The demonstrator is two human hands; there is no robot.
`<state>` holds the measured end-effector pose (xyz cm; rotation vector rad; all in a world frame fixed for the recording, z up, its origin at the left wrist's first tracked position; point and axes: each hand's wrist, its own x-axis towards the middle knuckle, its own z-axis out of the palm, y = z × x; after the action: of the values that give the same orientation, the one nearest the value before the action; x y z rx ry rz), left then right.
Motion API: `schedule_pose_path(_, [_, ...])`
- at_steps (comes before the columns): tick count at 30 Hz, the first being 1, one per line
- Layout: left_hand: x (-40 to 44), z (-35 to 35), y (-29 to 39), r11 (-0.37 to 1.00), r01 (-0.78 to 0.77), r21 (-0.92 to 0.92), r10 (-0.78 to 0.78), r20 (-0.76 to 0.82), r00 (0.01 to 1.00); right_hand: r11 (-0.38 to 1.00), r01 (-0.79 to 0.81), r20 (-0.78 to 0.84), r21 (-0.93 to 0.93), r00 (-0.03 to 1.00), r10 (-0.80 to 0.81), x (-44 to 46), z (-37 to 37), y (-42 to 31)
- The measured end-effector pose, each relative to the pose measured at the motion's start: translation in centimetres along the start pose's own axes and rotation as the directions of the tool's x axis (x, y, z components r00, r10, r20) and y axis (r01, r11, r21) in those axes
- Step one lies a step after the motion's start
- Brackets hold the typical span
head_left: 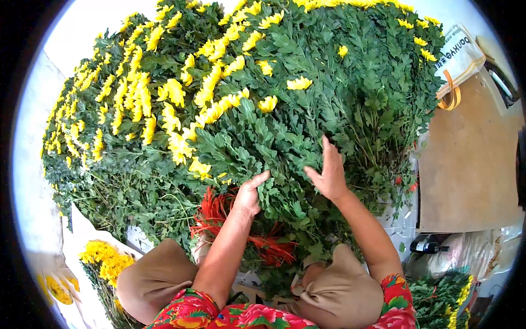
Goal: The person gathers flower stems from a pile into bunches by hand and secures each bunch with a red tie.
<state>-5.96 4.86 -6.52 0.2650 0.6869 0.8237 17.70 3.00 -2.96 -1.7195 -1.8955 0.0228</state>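
Observation:
A big heap of yellow chrysanthemums [209, 88] with long leafy green stems fills the middle of the view, the blooms pointing mostly left and away. My left hand [251, 193] is at the near edge of the heap, its thumb lying over the leaves of a chrysanthemum bunch [274, 159] and its other fingers curled beneath, partly hidden by foliage. To the right of the same bunch, my right hand [330, 172] is open, fingers stretched upward and thumb apart, against or just over the leaves.
Red ties [211, 211] lie between my knees and the heap. More cut chrysanthemums [107, 260] stand at lower left, and another bunch [444, 299] at lower right. Right of the heap are a brown board [471, 159], a printed white bag [459, 52] and a dark bottle [429, 244].

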Motion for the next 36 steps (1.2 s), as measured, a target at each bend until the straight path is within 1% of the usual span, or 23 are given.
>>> schedule_pose_path(2, [0.2,-0.2,-0.1,0.999,0.008,-0.045,-0.007,0.022,1.0,0.999,0.036,0.012,-0.024,0.999,-0.035,-0.1,0.8,-0.1])
schedule_pose_path(4, [0.2,-0.3,-0.2,0.999,0.01,-0.037,-0.009,0.024,1.0,0.993,-0.057,0.203,-0.102,0.976,0.077,-0.3,1.8,0.6])
schedule_pose_path(6, [0.4,-0.8,-0.3,0.999,0.001,-0.037,0.0,0.029,1.0,0.997,-0.001,-0.012,-0.079,1.0,0.0,-0.6,2.0,1.8])
schedule_pose_path(8, [0.4,-1.3,-0.3,0.999,-0.011,-0.038,0.012,0.032,0.999,0.997,-0.037,-0.04,0.07,0.998,0.039,-0.5,0.1,1.6])
schedule_pose_path(9, [0.4,-1.4,-0.4,1.0,0.005,-0.022,-0.004,0.004,1.0,0.991,-0.011,-0.118,0.134,0.993,0.027,-0.3,-1.1,0.8])
schedule_pose_path(10, [0.2,-1.3,-0.3,1.0,0.016,-0.012,-0.016,-0.026,1.0,0.986,-0.059,-0.124,0.154,0.989,0.079,-0.4,-2.2,0.2])
schedule_pose_path(11, [0.1,-1.2,-0.2,0.999,0.034,-0.028,-0.033,0.033,0.999,0.994,-0.033,-0.161,0.108,0.986,0.05,-0.5,-3.5,-0.7])
schedule_pose_path(13, [0.8,-1.6,-1.1,1.0,-0.024,0.018,0.024,-0.011,1.0,0.997,0.012,-0.192,0.073,0.981,0.002,-0.7,-5.7,-3.4])
schedule_pose_path(14, [1.4,-2.0,-1.8,0.997,-0.058,0.048,0.059,-0.023,0.998,0.992,0.013,-0.155,0.125,0.988,0.007,-1.0,-6.6,-5.2])
schedule_pose_path(15, [1.2,-1.4,-1.8,0.999,-0.029,0.032,0.03,-0.03,0.999,0.985,0.007,-0.122,0.172,0.992,0.014,-1.4,-7.1,-6.6])
schedule_pose_path(16, [0.9,-0.9,-2.1,0.995,-0.07,0.069,0.074,-0.045,0.996,0.982,0.177,-0.161,0.062,0.973,-0.165,-1.8,-7.1,-7.9])
schedule_pose_path(17, [0.5,-1.1,-2.4,0.974,-0.131,0.187,0.114,0.098,0.989,0.984,0.148,-0.08,0.099,0.987,-0.14,-2.2,-6.6,-9.1])
schedule_pose_path(19, [-0.7,0.3,-2.6,0.98,-0.093,0.176,0.068,0.142,0.988,0.989,0.104,0.049,0.102,0.993,-0.11,-3.1,-5.4,-10.6])
schedule_pose_path(20, [-1.5,1.6,-2.9,0.977,-0.188,0.102,0.162,0.225,0.961,0.992,0.096,0.096,0.076,0.99,-0.103,-3.5,-4.8,-10.8])
schedule_pose_path(22, [-1.7,1.3,-2.8,0.969,-0.204,0.14,0.157,0.289,0.944,0.992,0.115,0.105,0.06,0.987,-0.121,-3.4,-5.4,-11.3])
schedule_pose_path(24, [-2.2,1.4,-2.6,0.967,-0.209,0.149,0.158,0.295,0.942,0.995,0.078,0.155,0.067,0.984,-0.087,-3.3,-6.0,-11.7])
schedule_pose_path(26, [-2.5,1.5,-2.6,0.966,-0.208,0.155,0.153,0.303,0.94,0.992,0.112,0.165,0.05,0.979,-0.119,-3.3,-6.3,-12.1])
schedule_pose_path(28, [-2.3,1.4,-3.0,0.931,-0.318,0.178,0.254,0.307,0.917,0.99,0.14,0.174,0.026,0.974,-0.143,-3.5,-6.4,-12.2])
schedule_pose_path(30, [-2.1,0.9,-3.6,0.94,-0.27,0.209,0.201,0.302,0.932,0.96,0.233,0.36,-0.156,0.918,-0.165,-3.8,-6.5,-12.4])
schedule_pose_path(31, [-2.3,0.8,-3.5,0.945,-0.231,0.232,0.163,0.277,0.947,0.935,0.27,0.382,-0.231,0.909,-0.168,-4.0,-6.2,-12.8])
schedule_pose_path(33, [-2.7,1.1,-3.2,0.948,-0.204,0.244,0.149,0.225,0.963,0.904,0.343,0.39,-0.257,0.892,-0.227,-4.1,-6.1,-12.9])
schedule_pose_path(34, [-3.2,1.4,-2.8,0.96,-0.124,0.25,0.087,0.155,0.984,0.896,0.364,0.391,-0.253,0.886,-0.249,-3.8,-6.4,-13.2])
schedule_pose_path(36, [-3.8,2.8,-1.4,0.995,0.047,0.092,-0.057,0.102,0.993,0.924,0.321,0.425,-0.207,0.88,-0.211,-3.3,-6.5,-12.8])
